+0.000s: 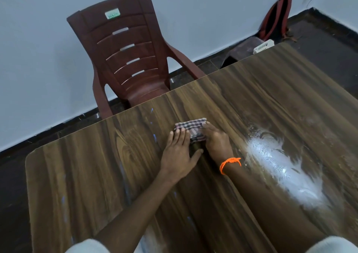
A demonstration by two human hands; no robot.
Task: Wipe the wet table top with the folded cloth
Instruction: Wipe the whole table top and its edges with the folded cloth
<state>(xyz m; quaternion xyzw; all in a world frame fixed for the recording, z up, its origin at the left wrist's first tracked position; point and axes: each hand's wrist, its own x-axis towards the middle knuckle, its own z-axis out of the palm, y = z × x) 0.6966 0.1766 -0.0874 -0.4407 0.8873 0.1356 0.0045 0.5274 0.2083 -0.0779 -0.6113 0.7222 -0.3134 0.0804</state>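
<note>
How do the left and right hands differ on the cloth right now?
The left hand lies flat, fingers straight, only its fingertips on the checked cloth; the right hand has its fingers bent over the cloth's right edge. The right wrist carries an orange band; the left wrist is bare. The right hand sits nearer the wet patch. Both rest on the table top.
</note>
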